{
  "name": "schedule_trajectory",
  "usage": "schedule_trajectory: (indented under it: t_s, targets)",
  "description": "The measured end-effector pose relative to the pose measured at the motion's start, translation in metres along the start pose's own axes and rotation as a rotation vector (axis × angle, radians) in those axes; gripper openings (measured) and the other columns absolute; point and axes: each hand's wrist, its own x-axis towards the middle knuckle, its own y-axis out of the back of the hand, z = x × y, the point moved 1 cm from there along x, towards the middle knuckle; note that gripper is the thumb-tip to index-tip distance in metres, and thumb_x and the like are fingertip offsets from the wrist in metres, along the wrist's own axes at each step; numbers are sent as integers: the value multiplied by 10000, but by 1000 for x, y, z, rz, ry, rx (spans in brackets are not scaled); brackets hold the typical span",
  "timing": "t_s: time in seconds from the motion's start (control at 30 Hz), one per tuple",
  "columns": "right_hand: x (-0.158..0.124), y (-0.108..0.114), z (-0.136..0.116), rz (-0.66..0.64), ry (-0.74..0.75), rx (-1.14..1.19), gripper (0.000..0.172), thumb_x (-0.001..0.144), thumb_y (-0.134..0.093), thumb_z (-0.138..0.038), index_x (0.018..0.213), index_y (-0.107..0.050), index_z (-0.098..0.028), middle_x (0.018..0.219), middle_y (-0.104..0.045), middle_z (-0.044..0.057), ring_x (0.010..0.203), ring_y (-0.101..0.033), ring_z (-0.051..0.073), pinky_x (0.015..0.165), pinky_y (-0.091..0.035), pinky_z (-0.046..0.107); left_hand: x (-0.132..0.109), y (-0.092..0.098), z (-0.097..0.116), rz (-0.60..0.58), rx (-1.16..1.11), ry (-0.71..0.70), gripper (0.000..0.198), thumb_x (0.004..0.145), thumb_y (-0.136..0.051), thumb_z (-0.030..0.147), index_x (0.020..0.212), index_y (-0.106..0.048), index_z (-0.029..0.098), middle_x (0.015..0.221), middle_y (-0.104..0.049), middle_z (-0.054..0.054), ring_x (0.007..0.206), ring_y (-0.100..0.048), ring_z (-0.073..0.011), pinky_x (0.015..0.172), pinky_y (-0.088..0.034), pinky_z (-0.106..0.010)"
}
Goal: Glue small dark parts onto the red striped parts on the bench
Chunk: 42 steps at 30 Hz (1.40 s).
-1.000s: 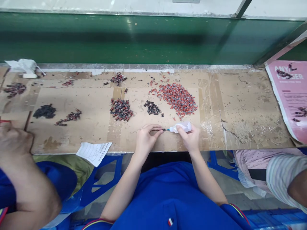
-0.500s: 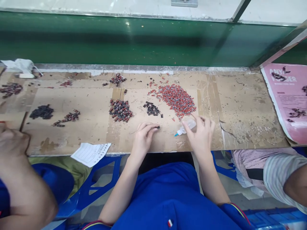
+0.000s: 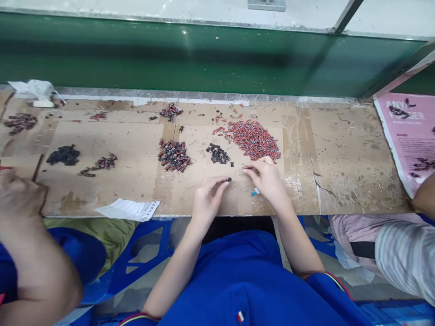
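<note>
Between the thumb and forefinger of my left hand (image 3: 208, 199) is a small black part (image 3: 229, 179), held just above the cardboard. My right hand (image 3: 267, 179) is pinched closed in front of a heap of small red parts with metallic bits (image 3: 253, 139). Whatever its fingertips hold is too small to make out. Under that hand lies a squeeze bottle, mostly hidden, with its blue tip (image 3: 253, 193) showing. A small pile of black parts (image 3: 218, 154) sits beyond my left hand. Farther left is a pile of joined black-and-red pieces (image 3: 174, 155).
Cardboard (image 3: 129, 140) covers the bench, with a green panel (image 3: 170, 59) behind it. A paper slip (image 3: 131, 209) overhangs the front edge. More black parts (image 3: 63, 155) lie left, near a co-worker's hand (image 3: 18, 194). A pink sheet (image 3: 408, 140) lies right, beside another person's arm.
My right hand has moved left off the bottle's body, and its fingers have closed into a pinch near the red heap. My left hand keeps its hold on the black part.
</note>
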Motion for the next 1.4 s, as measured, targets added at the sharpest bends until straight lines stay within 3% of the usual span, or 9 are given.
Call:
schedule_trajectory:
  t_s: [0.17, 0.33, 0.6, 0.83, 0.97, 1.1, 1.27, 1.33, 1.4]
  targets:
    - [-18, -7, -22, 91, -179, 413, 115, 826, -680, -303, 841, -765, -228, 869, -744, 57, 876, -660, 207, 761, -554, 345, 0, -4, 7, 26, -38, 45, 169, 809, -662, 329, 874, -748, 199, 888, -764, -54, 846, -711, -193, 838, -578, -335]
    - [-22, -15, -31, 40, -285, 700, 205, 764, -719, -416, 789, -761, -218, 845, -771, 43, 813, -720, 204, 774, -583, 338, -1, -6, 11, 34, -78, 59, 175, 797, -678, 340, 868, -752, 199, 894, -763, -56, 848, -710, -194, 842, -575, -333]
    - [-25, -16, -40, 106, -335, 813, 207, 685, -785, -409, 753, -771, -214, 840, -777, 49, 802, -732, 213, 712, -605, 322, -4, -7, 21, 63, -206, 101, 156, 781, -705, 324, 843, -748, 188, 869, -754, -56, 857, -700, -192, 862, -557, -337]
    - [-28, -12, -44, 215, -319, 891, 161, 652, -814, -381, 708, -772, -237, 799, -764, 34, 781, -719, 207, 737, -607, 346, 0, -11, 34, 17, -359, 180, 216, 745, -723, 348, 845, -742, 158, 877, -759, -73, 851, -707, -197, 858, -569, -338]
    - [-28, -8, -43, 171, -326, 980, 152, 620, -840, -354, 707, -773, -249, 787, -757, 18, 786, -711, 190, 757, -601, 341, -1, -8, 38, 3, -381, 168, 193, 752, -709, 315, 857, -735, 155, 882, -758, -70, 850, -703, -186, 859, -565, -322]
    - [-29, -8, -40, 44, -354, 1077, 210, 565, -870, -389, 686, -765, -252, 767, -748, 1, 782, -701, 176, 776, -590, 346, -3, -2, 44, -27, -416, 160, 187, 736, -720, 322, 818, -726, 154, 834, -755, -60, 808, -702, -182, 820, -575, -310]
    - [-33, 0, -36, -20, -265, 919, 259, 641, -822, -468, 756, -771, -242, 805, -745, 26, 775, -691, 185, 745, -580, 349, -2, 9, 42, -115, -346, 155, 189, 744, -716, 348, 798, -725, 168, 820, -756, -59, 793, -707, -194, 796, -579, -324]
    - [-34, 13, -30, 42, -172, 669, 231, 720, -778, -447, 842, -773, -251, 892, -747, 46, 836, -686, 204, 779, -570, 370, 3, 21, 31, -52, -216, 126, 177, 763, -696, 347, 814, -726, 180, 846, -757, -60, 821, -703, -204, 830, -568, -352]
    - [-35, 31, -19, 104, -63, 357, 211, 783, -740, -392, 951, -760, -265, 989, -735, 59, 953, -661, 231, 882, -535, 424, 9, 38, 14, 94, -2, 70, 172, 791, -662, 340, 850, -724, 191, 880, -752, -65, 877, -687, -222, 891, -537, -402]
